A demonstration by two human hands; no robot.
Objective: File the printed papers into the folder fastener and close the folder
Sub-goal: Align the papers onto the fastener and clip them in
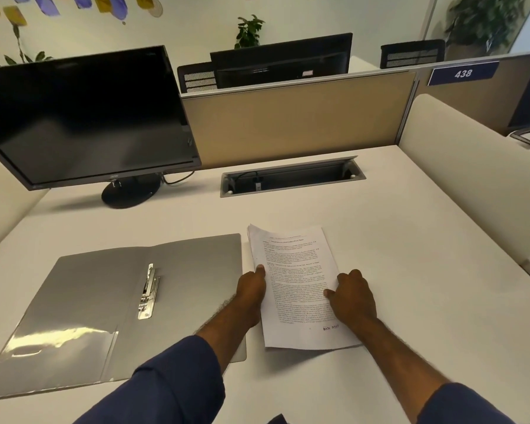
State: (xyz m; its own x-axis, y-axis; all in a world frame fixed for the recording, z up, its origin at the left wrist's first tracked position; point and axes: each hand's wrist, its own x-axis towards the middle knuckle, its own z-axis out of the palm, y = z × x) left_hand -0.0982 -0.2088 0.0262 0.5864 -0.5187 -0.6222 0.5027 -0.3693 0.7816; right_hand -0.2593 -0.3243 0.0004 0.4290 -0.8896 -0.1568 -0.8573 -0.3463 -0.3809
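Observation:
A stack of printed papers (294, 270) lies on the white desk, just right of an open grey folder (83, 304). The folder lies flat, with a metal fastener (148, 292) standing along its centre fold and a clear pocket on its left flap. My left hand (251, 289) grips the left edge of the stack, thumb on top. My right hand (351, 296) grips the right edge, thumb pressed on the page. The stack's near edge is slightly raised off the desk.
A black monitor (83, 117) on a round base stands at the back left. A cable tray opening (291, 177) sits in the desk behind the papers. A beige partition (288, 117) closes the back, and a low white divider (471, 185) runs along the right.

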